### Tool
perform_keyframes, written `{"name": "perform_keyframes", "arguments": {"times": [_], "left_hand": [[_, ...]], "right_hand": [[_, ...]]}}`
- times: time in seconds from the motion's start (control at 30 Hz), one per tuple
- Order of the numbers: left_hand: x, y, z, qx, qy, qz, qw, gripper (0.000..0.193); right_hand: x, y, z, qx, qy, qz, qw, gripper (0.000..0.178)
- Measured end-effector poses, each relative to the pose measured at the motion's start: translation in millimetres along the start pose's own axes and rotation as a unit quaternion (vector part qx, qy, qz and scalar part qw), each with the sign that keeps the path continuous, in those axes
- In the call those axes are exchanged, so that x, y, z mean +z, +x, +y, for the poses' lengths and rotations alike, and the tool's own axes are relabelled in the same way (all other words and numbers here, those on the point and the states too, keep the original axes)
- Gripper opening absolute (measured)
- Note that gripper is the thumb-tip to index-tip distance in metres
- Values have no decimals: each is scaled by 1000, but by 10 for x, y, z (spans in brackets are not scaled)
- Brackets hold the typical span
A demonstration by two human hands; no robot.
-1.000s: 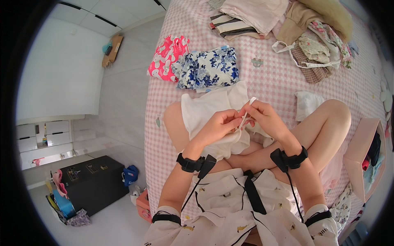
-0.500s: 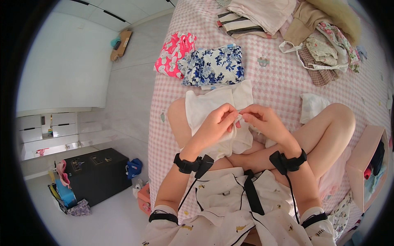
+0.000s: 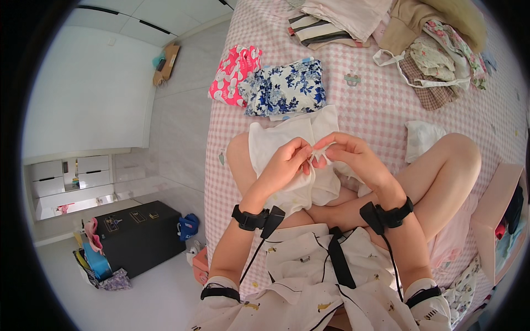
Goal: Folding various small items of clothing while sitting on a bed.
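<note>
A white garment (image 3: 279, 146) lies spread over my lap and the bed in front of me, its cloth bunched below my hands. My left hand (image 3: 288, 164) pinches a thin white drawstring (image 3: 314, 156) between thumb and fingertips. From the other side, my right hand (image 3: 353, 157) closes its fingertips on the same drawstring, the two hands almost touching. Strands of it show between the fingers; whether they form a knot or a bow I cannot make out. Just beyond the garment sits a folded blue-and-white floral cloth (image 3: 292, 88).
A pink folded cloth with white figures (image 3: 234, 74) lies beside the floral one. Heaped clothes (image 3: 430, 60) and a striped piece (image 3: 320, 30) are farther back. A white bundle (image 3: 422, 140) rests by my right knee. At the right stands a pink bin (image 3: 488, 220); a black case (image 3: 141, 237) is on the floor left.
My right fingers have lifted and stretched out a little over the drawstring, and more white strands show between the hands. The whole view has shifted slightly.
</note>
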State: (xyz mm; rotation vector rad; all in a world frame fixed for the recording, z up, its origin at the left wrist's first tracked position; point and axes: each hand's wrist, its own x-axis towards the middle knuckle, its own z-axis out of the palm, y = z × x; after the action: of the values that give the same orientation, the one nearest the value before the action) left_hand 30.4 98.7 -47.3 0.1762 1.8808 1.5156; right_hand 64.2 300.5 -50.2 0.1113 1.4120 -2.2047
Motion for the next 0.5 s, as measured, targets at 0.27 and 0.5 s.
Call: {"name": "perform_keyframes", "arguments": {"times": [0.27,0.5], "left_hand": [[0,7,11,2,12,5,1000,21],[-181,-126,-41,26,163,109,980,15]], "right_hand": [[-78,88,193,-33,11,-2,999,15],[-210,12,146,-55,-201,80,975,18]]}}
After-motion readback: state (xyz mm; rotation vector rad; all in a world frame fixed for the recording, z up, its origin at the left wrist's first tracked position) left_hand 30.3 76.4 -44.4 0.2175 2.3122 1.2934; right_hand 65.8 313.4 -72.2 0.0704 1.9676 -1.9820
